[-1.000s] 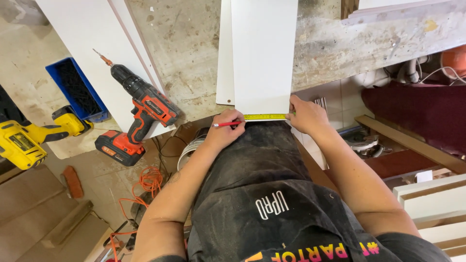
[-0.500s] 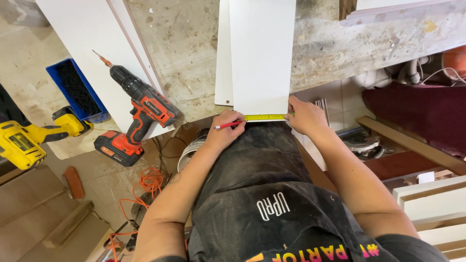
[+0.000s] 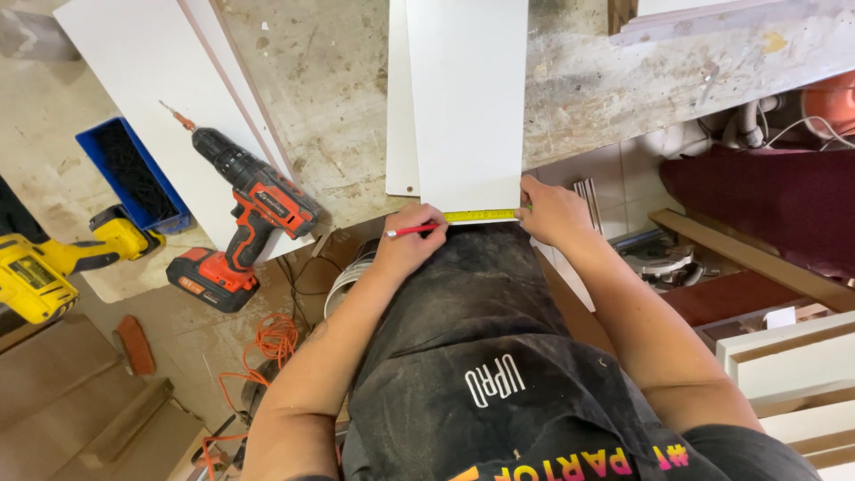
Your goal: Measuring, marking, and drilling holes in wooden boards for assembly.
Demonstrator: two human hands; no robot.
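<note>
Workbench (image 3: 356,116): two white boards (image 3: 468,107), one tape measure (image 3: 481,215), one pencil (image 3: 414,231).

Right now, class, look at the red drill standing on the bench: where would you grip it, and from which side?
Grip the drill by its handle, the narrow neck between the motor body and the battery base. It stands on that base at the bench's near edge, bit pointing away to the upper left. Probably best to come from the near side, behind the bit, where the handle is open.
</note>
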